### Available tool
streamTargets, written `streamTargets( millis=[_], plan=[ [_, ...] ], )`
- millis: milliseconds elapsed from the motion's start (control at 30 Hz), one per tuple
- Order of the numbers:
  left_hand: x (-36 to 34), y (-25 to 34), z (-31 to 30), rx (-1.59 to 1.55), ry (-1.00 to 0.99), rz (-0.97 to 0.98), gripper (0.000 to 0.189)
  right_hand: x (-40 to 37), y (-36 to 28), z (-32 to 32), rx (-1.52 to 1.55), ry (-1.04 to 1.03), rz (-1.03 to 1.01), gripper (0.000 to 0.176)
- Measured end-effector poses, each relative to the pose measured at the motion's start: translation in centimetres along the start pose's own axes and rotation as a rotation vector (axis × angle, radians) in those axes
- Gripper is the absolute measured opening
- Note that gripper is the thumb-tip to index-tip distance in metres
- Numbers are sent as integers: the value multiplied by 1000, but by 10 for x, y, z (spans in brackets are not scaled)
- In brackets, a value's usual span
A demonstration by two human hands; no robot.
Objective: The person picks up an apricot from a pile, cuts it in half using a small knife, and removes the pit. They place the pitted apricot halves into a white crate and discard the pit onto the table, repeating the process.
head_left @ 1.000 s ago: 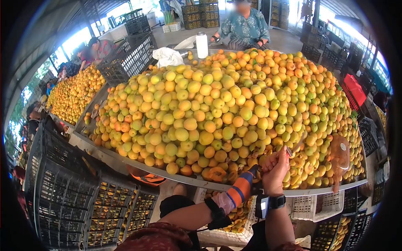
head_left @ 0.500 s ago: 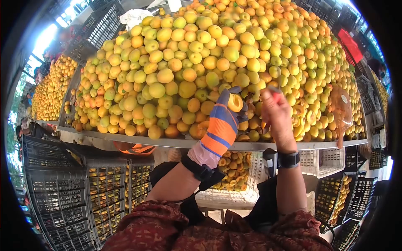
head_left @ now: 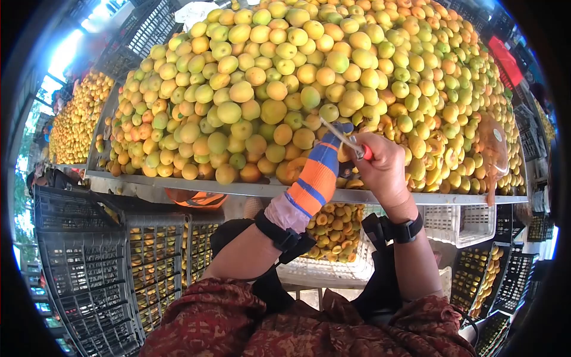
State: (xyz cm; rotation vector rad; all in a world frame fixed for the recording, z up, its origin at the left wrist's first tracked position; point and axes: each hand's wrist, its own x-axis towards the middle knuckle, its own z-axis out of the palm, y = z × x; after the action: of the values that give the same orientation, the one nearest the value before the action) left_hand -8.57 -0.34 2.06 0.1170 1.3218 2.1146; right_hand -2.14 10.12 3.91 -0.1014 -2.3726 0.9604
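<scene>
Across the metal-edged worktop (head_left: 238, 189), fruit (head_left: 229, 112) lies heaped. Our right hand (head_left: 385, 171) curls its fingers round a knife (head_left: 366, 153), blade by our left hand (head_left: 318, 177), whose hold we cannot tell. We're likely cutting, which calls for fingertips clear.

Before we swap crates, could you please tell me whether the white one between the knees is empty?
Not empty: yellow fruit pieces lie in the white crate, but the table partly hides it.

Fruit sorting shed or packing workshop | fruit heap (head_left: 238, 95) on metal-edged desk (head_left: 256, 188) | black crates (head_left: 86, 273) and white crates (head_left: 458, 223) of cut fruit around
</scene>
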Motion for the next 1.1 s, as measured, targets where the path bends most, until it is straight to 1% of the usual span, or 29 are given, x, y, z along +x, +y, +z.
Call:
streamTargets(
  millis=[33,67,100,133,167,200,233,267,300,333,367,400,433,467,500,533,567,600,633,700,767,833,867,933,967,1000,1033,1067,1100],
  plan=[
    [-1,1,-1,-43,6,-70,39,-1,-2,0,4,-5,-2,11],
    [-2,1,-2,-86,13,-141,39,-2,-4,1,45,32,29,11],
    [-4,-2,-5,-86,22,-142,39,-2,-7,1,89,68,62,11],
    [-7,-7,-6,-98,-74,-228,39,0,-13,-1,262,105,198,10],
    [-8,-11,-5,-111,-173,-310,39,4,-2,2,318,285,124,8],
    [-8,-17,2,76,-152,-472,39,8,1,-7,487,342,318,13],
    [-28,-29,-2,137,-363,-312,39,11,4,-17,652,396,516,18],
    [-38,-25,4,336,-485,-380,36,13,11,-22,720,421,525,21],
    [-54,-32,3,491,-589,12,33,13,16,-26,788,448,535,24],
    [-59,-25,2,801,-630,14,33,11,17,-30,751,433,581,20],
    [-66,-11,0,1113,-665,16,34,11,16,-29,753,431,585,20],
    [-70,4,-5,1112,-663,9,34,11,16,-27,633,423,559,18],
    [-71,22,-12,1208,-678,133,33,11,17,-26,513,413,531,16],
    [-70,40,-19,1304,-697,258,32,7,28,-25,532,396,476,14],
    [-63,59,-27,1243,-627,184,29,6,29,-23,533,401,483,14],
    [-54,76,-35,1180,-551,112,26,6,30,-21,463,358,474,14],
    [-43,76,-52,1127,-357,210,29,6,30,-19,393,314,461,14],
    [-32,67,-73,1067,-165,306,33,5,31,-20,399,257,499,15],
    [-26,62,-88,1069,-165,306,33,5,29,-18,401,257,500,15],
    [-20,55,-108,1263,15,295,29,6,19,-9,330,93,574,17],
    [-24,48,-109,1305,-10,327,28,4,15,-1,326,54,605,18],
    [-24,43,-112,1369,-174,399,40,3,15,7,296,-9,536,17],
    [-26,45,-109,1369,-174,400,40,3,14,8,289,-30,545,19],
    [-31,52,-97,1377,-287,214,54,1,9,11,337,-61,548,20],
    [-31,46,-100,1380,-280,224,54,0,6,12,385,-89,547,21],
    [-28,34,-108,1388,-334,390,60,-2,2,13,312,-121,547,21],
    [-21,29,-115,1405,-374,576,66,-6,13,16,257,-189,480,21],
    [-16,26,-117,1432,-371,574,63,-4,1,13,232,-191,491,23],
    [-14,23,-117,1463,-358,569,60,-5,4,16,183,-194,451,25]
  ],
)
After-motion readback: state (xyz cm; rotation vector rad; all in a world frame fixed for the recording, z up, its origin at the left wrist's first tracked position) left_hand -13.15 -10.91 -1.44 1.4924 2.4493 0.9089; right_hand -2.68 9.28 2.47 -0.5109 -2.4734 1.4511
